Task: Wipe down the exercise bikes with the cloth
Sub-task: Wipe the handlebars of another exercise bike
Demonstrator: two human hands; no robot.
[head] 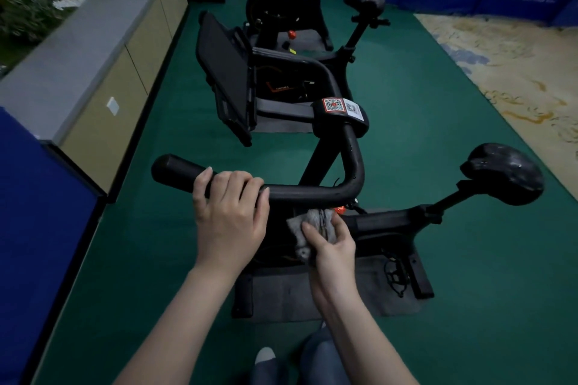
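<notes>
Head view: left hand curls over the near exercise bike's handlebar, gripping it. Right hand pinches a grey cloth, fingers bent, pressing it on the bike frame just below the handlebar. Saddle to the right.

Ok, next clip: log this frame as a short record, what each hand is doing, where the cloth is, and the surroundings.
left hand: left hand grips the handlebar of the nearest bike, fingers curled over the bar
right hand: right hand holds the grey cloth against the frame below the handlebar
saddle: black saddle, untouched, to the right
other bikes: second bike behind the first, a third beyond
floor: green floor, grey mat under the nearest bike
</notes>
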